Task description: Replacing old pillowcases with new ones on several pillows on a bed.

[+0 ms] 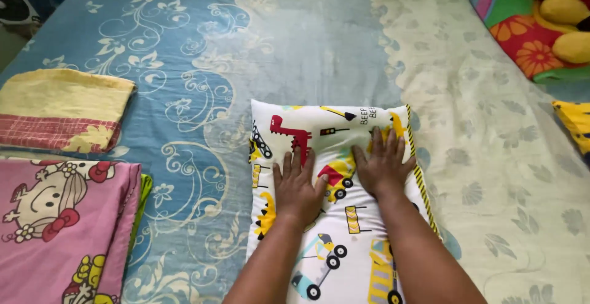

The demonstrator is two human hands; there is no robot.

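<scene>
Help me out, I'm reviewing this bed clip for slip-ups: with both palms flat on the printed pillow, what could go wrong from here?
1. Left hand and right hand press only the middle of the vehicle-print pillow, so its filling may bunch toward the ends.
2. The pillow lies on a loose floral bedsheet; pushing might drag it and wrinkle the sheet.
3. The folded pink cartoon cloth lies nearby on the left; a sideways slide could disturb it.

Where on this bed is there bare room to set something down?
Bare sheet lies beyond the pillow and right of it toward the stuffed toy. The left edge is crowded with folded cloths; both hands press the pillow.
</scene>
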